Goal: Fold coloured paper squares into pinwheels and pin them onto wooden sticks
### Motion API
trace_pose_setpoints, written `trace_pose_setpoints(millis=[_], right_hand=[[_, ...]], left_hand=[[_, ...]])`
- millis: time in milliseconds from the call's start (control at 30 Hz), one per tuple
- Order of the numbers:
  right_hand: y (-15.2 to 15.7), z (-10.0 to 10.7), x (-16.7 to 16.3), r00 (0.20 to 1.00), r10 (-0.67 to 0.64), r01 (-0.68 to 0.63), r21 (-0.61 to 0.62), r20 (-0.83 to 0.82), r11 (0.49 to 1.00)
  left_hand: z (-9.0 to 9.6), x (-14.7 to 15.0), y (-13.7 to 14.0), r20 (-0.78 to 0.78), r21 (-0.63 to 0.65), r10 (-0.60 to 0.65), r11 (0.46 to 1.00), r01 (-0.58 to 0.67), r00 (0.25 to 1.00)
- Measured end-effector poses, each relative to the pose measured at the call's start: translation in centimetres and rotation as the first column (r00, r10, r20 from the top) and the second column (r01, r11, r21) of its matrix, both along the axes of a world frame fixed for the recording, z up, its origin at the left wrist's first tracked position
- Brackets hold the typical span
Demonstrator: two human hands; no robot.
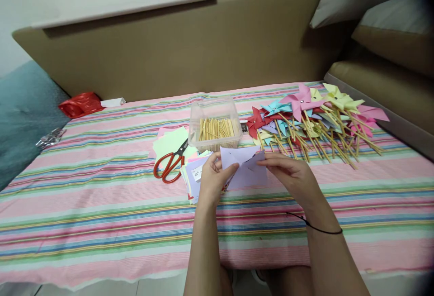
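A lilac paper square [249, 176] with slits cut toward its middle is held up between both hands. My left hand [217, 176] pinches its left side, thumb on the face of the paper. At the right edge, my right hand [288, 169] has the paper between thumb and fingers. Just left of my left hand lies a stack of coloured paper [190, 180] with a small white piece [196, 174] on it. Red-handled scissors [171, 162] rest partly on pale green sheets [169, 144]. Behind the hands stands a clear plastic box [215, 110] holding many short wooden sticks [217, 128].
Finished paper pinwheels [305, 101] on sticks are heaped at the right. A red plastic bag [81, 105], a small white box [113, 102] and a clear packet with metallic-looking contents [50, 137] lie at the far left. A striped cloth [101, 214] covers the surface.
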State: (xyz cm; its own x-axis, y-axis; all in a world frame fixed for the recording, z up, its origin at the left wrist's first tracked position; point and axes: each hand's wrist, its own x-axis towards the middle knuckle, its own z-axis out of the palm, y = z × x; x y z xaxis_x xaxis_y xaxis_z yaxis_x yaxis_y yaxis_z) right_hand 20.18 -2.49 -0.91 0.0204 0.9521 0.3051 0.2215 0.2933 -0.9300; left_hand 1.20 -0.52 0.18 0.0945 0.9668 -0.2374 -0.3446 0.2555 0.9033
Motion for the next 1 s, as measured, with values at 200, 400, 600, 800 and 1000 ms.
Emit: trace_pose_setpoints(millis=[200, 400, 600, 800, 1000], right_hand=[[0.1, 0.1, -0.3, 0.994, 0.051, -0.056, -0.046, -0.101, 0.997], [0.2, 0.2, -0.8, 0.989, 0.074, -0.089, -0.116, -0.125, 0.989], [0.4, 0.4, -2.4, 0.969, -0.013, -0.03, -0.171, -0.246, 0.985], [0.6, 0.1, -3.2, 0.93, -0.108, 0.028, -0.223, -0.351, 0.974], [0.8, -0.2, -3.4, 0.937, -0.087, 0.024, -0.187, -0.338, 0.982]], left_hand=[[-0.1, -0.3, 0.2, 0.033, 0.066, 0.063, 0.996, -0.066, 0.997], [-0.2, -0.4, 0.3, 0.03, 0.085, 0.05, 0.995, -0.053, 0.998], [-0.3, -0.4, 0.2, 0.002, 0.1, 0.01, 0.995, -0.01, 1.0], [-0.1, -0.3, 0.1, -0.016, 0.084, -0.016, 0.996, 0.017, 1.0], [0.1, -0.2, 0.1, -0.005, 0.075, -0.036, 0.996, 0.037, 0.999]])
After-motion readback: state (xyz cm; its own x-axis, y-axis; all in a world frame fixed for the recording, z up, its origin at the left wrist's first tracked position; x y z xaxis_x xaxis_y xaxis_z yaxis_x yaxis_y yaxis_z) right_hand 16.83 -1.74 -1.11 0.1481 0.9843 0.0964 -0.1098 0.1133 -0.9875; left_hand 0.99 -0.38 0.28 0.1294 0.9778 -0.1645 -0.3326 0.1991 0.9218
